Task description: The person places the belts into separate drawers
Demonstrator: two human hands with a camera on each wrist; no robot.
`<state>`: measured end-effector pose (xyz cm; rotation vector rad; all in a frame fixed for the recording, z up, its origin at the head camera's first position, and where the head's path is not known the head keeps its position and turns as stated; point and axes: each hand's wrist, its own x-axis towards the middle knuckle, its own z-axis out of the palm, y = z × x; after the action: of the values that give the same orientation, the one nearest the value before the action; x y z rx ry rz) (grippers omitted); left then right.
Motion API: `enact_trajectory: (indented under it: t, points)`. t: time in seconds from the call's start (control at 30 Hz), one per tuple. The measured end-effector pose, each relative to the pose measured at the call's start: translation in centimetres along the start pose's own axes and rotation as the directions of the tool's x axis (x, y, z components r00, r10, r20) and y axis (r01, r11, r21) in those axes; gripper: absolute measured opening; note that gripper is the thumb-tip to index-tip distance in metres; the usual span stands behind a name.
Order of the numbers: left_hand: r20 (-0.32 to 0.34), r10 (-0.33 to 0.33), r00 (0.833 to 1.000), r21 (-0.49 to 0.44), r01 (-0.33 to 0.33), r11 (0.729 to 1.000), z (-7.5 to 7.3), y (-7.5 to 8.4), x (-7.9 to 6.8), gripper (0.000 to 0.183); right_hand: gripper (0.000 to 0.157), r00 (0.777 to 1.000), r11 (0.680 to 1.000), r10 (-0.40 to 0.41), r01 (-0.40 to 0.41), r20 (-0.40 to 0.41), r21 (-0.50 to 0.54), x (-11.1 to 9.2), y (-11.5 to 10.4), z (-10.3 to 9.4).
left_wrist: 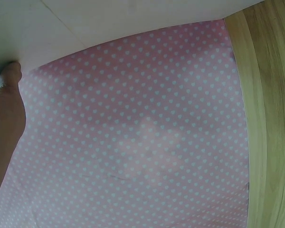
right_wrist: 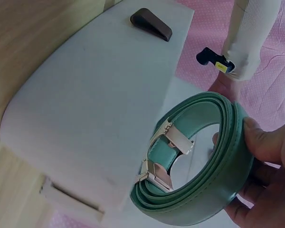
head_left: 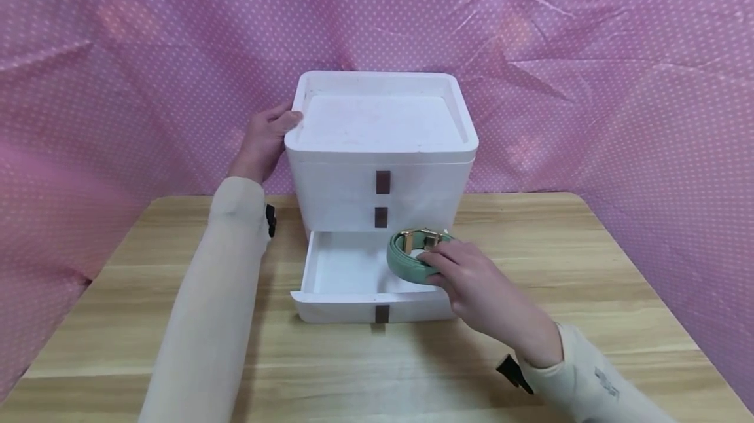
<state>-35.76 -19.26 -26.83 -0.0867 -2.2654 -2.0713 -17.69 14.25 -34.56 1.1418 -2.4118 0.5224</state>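
Note:
A white drawer cabinet with brown tabs stands at the middle of the table, its bottom drawer pulled out. My left hand rests against the cabinet's left side near the top, thumb over the rim. Part of that hand shows in the left wrist view against the white side. Above the right part of the drawer, my right hand grips a coiled green belt with gold-coloured metal fittings. In the right wrist view, thumb and fingers pinch the coil's outer side. The belt covers part of the drawer's inside.
The cabinet's top is a shallow tray with a raised rim. Under everything lies a wood-grain table. Pink dotted cloth hangs close behind the cabinet and along both sides.

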Motion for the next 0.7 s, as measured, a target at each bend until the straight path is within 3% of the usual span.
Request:
enact_trajectory:
  t: [0.47, 0.7]
  points:
    - [-0.002, -0.006, 1.000, -0.002, 0.006, 1.000, -0.1, 0.1, 0.0, 0.060, 0.028, 0.995, 1.000, 0.026, -0.028, 0.099, 0.012, 1.8, 0.3, 2.4]
    - [0.000, -0.008, 1.000, -0.001, 0.008, 1.000, -0.1, 0.0, 0.0, 0.060, 0.025, 0.978, 0.993, 0.111, -0.114, 0.177, 0.010, 2.2, 0.8, 3.8]
